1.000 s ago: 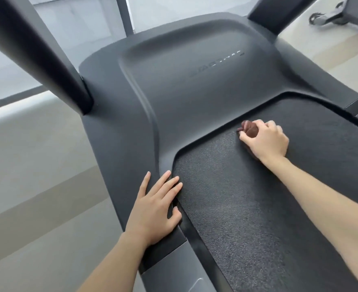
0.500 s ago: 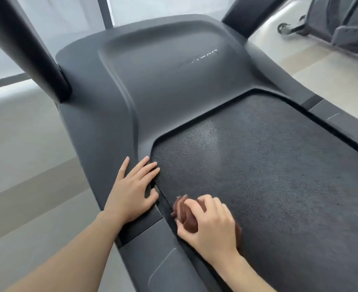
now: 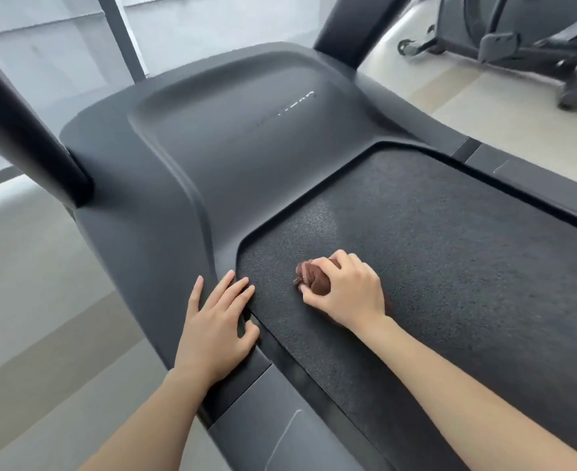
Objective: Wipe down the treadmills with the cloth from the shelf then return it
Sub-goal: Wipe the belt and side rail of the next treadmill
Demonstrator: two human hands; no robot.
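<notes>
right hand (image 3: 348, 294) is gripping a bunched brown cloth (image 3: 312, 277) on the rough black treadmill (image 3: 212, 147) belt (image 3: 450, 266); left hand (image 3: 212, 328) is lying flat, fingers straight, on the side rail above pale floor (image 3: 42, 300)

Pale floor (image 3: 25, 283); dark-framed window (image 3: 59, 45) behind; possibly an exercise machine (image 3: 494, 49) far right.

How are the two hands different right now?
The left hand lies flat, fingers straight; the right hand is curled. The right hand grips a brown cloth; the left hand holds nothing. The left hand rests on the frame; the right hand on the belt. Both touch the treadmill.
</notes>
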